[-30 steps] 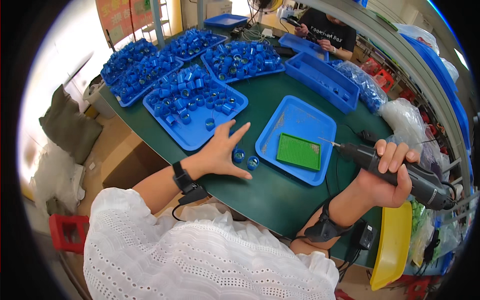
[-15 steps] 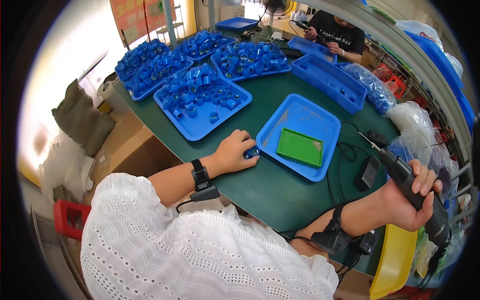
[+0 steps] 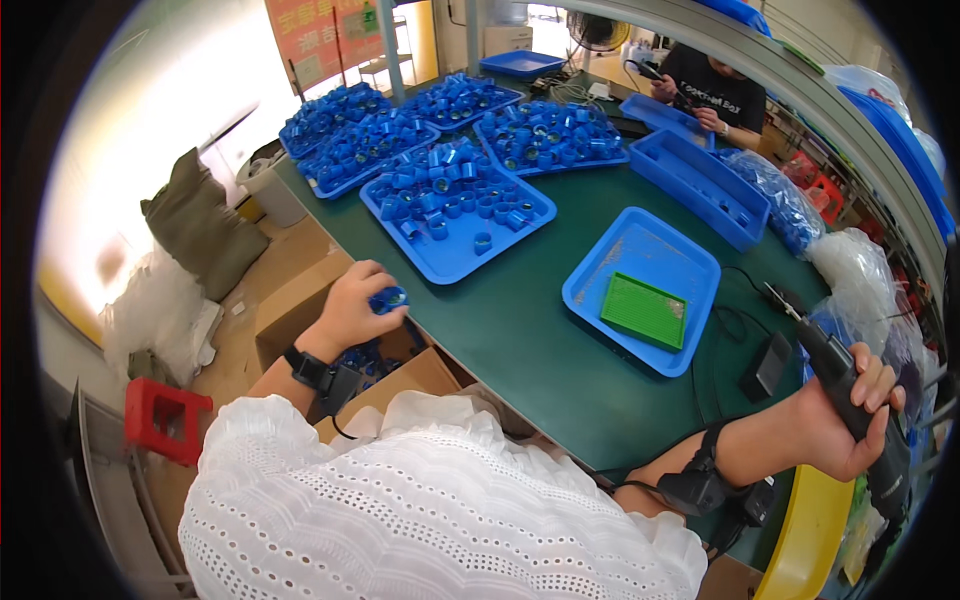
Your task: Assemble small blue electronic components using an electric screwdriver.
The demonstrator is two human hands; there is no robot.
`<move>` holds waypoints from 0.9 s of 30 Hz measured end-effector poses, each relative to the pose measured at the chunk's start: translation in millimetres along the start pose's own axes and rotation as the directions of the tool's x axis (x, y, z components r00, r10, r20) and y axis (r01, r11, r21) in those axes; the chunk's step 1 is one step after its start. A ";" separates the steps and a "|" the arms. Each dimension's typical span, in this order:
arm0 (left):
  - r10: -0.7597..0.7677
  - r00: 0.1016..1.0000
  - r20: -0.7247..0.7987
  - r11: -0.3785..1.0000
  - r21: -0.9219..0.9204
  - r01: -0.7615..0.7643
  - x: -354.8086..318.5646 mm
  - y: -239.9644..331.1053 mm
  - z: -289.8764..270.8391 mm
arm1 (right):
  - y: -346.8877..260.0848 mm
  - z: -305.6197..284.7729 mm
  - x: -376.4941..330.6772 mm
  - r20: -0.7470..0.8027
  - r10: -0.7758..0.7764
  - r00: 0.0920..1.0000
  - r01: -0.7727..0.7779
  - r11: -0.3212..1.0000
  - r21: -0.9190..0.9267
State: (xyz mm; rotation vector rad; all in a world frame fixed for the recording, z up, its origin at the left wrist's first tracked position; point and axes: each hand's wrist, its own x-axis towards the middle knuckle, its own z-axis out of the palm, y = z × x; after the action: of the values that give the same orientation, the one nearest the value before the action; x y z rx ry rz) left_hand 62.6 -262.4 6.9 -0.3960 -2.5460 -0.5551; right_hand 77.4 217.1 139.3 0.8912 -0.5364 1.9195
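1. Left grip [image 3: 352,310] grasps at least one blue cup [image 3: 388,299] (exact count hidden) — over a cardboard box [image 3: 292,302] beside the tabletop [image 3: 480,310].
2. Right grip [image 3: 848,425] is wrapped around a black screwdriver [image 3: 832,362] — its tip pointing forward.

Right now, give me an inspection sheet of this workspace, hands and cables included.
Surface: green tabletop, partly covered.
Job's things: blue caps heaped in trays; green perforated tray inside a blue tray.
Clutter: plastic bags along the right side.
Hands: left hand holds at least one cap near an open carton; right hand grips a dark power tool.
Cables: black cables right of that tray.
Surroundings: co-worker across the tabletop; red stool at left.
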 end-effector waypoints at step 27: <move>0.005 0.923 0.386 0.980 -0.184 0.071 152.4 -18.0 99.1 | 9.6 6.1 -6.4 -0.007 -0.006 1.000 0.005 0.990 -0.143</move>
State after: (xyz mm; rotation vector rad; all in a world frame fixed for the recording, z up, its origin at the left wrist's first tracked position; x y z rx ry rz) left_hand -111.5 -207.2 3.3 -0.5826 -2.8868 -0.8128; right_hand 73.2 204.8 138.2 0.7924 -0.6576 1.8531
